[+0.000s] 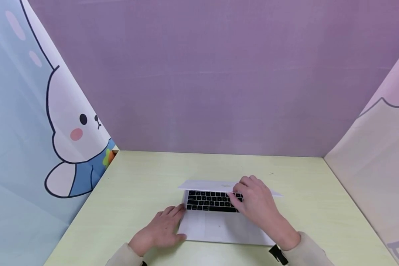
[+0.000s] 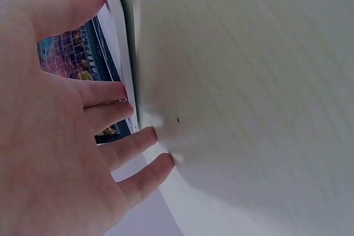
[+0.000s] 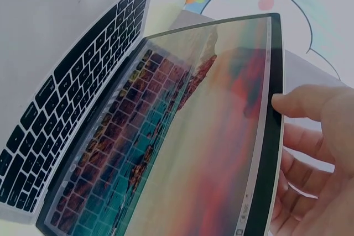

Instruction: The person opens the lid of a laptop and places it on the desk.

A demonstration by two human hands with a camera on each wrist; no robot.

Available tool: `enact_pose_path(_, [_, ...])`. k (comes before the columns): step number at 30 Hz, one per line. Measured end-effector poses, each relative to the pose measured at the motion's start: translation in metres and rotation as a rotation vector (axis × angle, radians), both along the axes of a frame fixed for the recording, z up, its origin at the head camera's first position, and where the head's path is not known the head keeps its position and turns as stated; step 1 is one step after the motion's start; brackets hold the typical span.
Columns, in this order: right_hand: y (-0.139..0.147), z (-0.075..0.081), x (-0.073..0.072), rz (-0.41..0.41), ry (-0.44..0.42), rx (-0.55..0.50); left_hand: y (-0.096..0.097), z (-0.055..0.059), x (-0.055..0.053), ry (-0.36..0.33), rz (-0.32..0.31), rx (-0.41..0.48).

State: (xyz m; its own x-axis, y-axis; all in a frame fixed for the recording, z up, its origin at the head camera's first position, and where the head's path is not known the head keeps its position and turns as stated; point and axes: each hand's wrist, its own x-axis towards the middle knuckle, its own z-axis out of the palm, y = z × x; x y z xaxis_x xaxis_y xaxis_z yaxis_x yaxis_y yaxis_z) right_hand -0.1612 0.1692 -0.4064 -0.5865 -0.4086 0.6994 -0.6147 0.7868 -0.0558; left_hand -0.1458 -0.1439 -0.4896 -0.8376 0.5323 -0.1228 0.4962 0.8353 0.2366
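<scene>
A silver laptop (image 1: pixel 216 227) lies on the table, its black keyboard (image 1: pixel 209 199) partly uncovered. The lid (image 1: pixel 204 185) is tilted partway over the base. My right hand (image 1: pixel 257 203) holds the lid's free edge, thumb on the screen side and fingers behind it. From the right wrist view, the screen (image 3: pixel 204 120) is lit with a colourful picture and reflects the keys. My left hand (image 1: pixel 163 229) rests at the base's left side. In the left wrist view, its fingers (image 2: pixel 130 147) are spread fairly straight, some touching the laptop's edge and others the table.
The pale wooden table (image 1: pixel 146 173) surrounds the laptop. A purple cloth (image 1: pixel 199 81) hangs behind it. Side curtains stand left and right, the left one with a cartoon rabbit (image 1: pixel 83 144). A black band (image 1: pixel 278 255) sits at my right wrist.
</scene>
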Motion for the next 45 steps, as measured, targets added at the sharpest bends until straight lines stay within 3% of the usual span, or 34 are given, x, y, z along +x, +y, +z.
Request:
enact_pose_path(9, [-0.004,0.010,-0.006,-0.066,0.021,-0.020,0.002,-0.001,-0.002,-0.006,0.010,-0.005])
enact_pose_path(18, [-0.004,0.013,-0.015,-0.072,0.022,-0.069,0.004,-0.002,-0.004,-0.009,0.013,-0.003])
enact_pose_path(28, [-0.006,0.015,-0.026,-0.102,0.080,-0.101,0.004,-0.001,-0.004,-0.015,0.014,-0.002])
enact_pose_path(45, [-0.016,0.029,-0.036,-0.266,-0.029,-0.082,0.004,-0.002,-0.003,-0.020,0.016,0.018])
